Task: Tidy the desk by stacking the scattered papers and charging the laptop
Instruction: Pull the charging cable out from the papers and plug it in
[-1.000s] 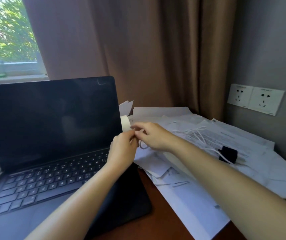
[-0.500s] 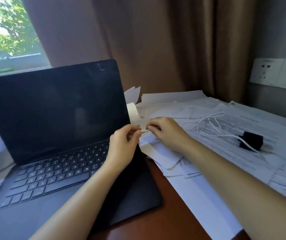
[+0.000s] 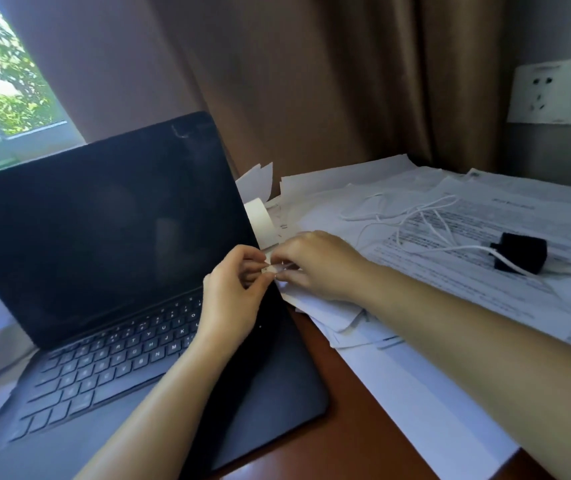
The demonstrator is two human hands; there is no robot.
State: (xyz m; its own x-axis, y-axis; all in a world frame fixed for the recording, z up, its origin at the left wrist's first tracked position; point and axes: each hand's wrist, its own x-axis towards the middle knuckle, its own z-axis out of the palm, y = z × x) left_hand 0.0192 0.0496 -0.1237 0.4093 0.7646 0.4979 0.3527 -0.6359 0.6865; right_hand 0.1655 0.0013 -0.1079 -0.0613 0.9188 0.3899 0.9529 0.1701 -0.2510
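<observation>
- The left hand [image 3: 232,289] and right hand [image 3: 315,268] nearly cover the cable tip [image 3: 270,269]; I cannot tell its shape.
- The right edge cuts the wall socket [image 3: 554,95].
- The print on the papers [image 3: 484,282] is too blurred to read.

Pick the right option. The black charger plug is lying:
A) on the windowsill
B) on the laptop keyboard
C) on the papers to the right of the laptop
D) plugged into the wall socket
C: the charger plug rests on the spread papers with its white cable attached, away from the wall socket.
</observation>
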